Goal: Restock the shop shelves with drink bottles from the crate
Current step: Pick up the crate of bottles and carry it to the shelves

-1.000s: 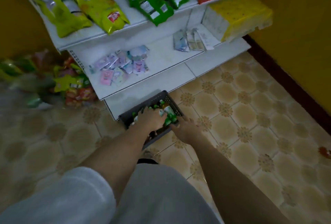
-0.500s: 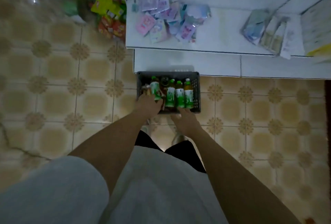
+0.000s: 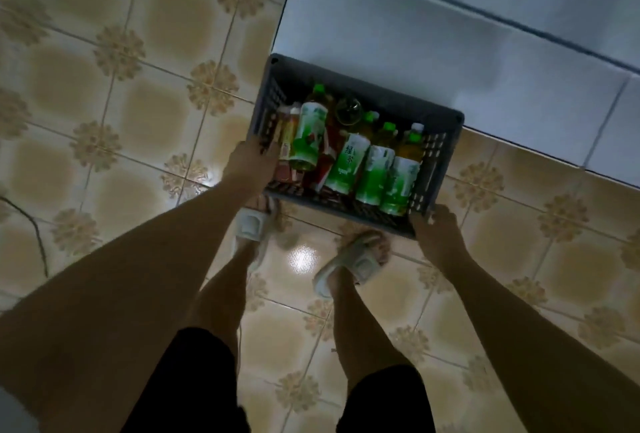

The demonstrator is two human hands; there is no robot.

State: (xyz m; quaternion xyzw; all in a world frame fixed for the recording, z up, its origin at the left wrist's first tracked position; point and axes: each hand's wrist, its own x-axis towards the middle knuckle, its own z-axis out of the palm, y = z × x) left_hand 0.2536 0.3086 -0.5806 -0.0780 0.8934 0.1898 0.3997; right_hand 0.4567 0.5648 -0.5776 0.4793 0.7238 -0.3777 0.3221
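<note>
head view: a person stands over a dark slatted crate (image 3: 440,158) on the tiled floor (image 3: 104,120), just in front of the base of a white shelf unit (image 3: 415,51). the left hand (image 3: 251,160) grips the crate's left wall, fingers curled over its rim, and the right hand (image 3: 436,230) holds the near right corner, fingers wrapped round the edge. one hand at each end looks like a grip for lifting or shifting the whole load, not for picking out a single bottle. inside the crate lie green-labelled drink bottles (image 3: 374,172) with green caps, three packed side by side along the right and one (image 3: 308,136) further left, with a slim orange bottle (image 3: 287,136) beside the left hand and red packaging beneath. a clear round item sits near the back wall, too blurred to identify. the person's feet in pale slides (image 3: 349,264) stand just short of the crate. no bottle appears to be on the shelf yet; restocking appears not yet begun.
</note>
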